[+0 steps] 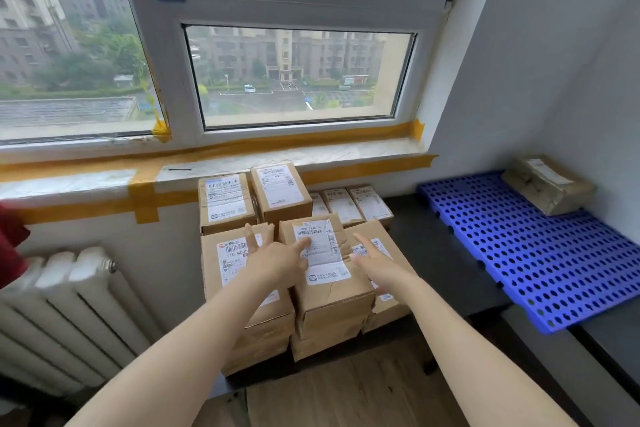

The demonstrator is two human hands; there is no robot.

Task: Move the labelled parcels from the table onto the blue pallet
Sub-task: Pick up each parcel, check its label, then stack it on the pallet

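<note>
With both hands spread, the left hand (277,258) and right hand (375,262) flank the top parcel (323,263) on the stack; gripped unevenly, it could slip before reaching the blue pallet (512,253).

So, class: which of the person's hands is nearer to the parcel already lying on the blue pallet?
The right. The right hand hovers over the stacked boxes on the side toward the blue pallet, where the parcel lies at its far end. The left hand is farther away, beyond the right.
</note>
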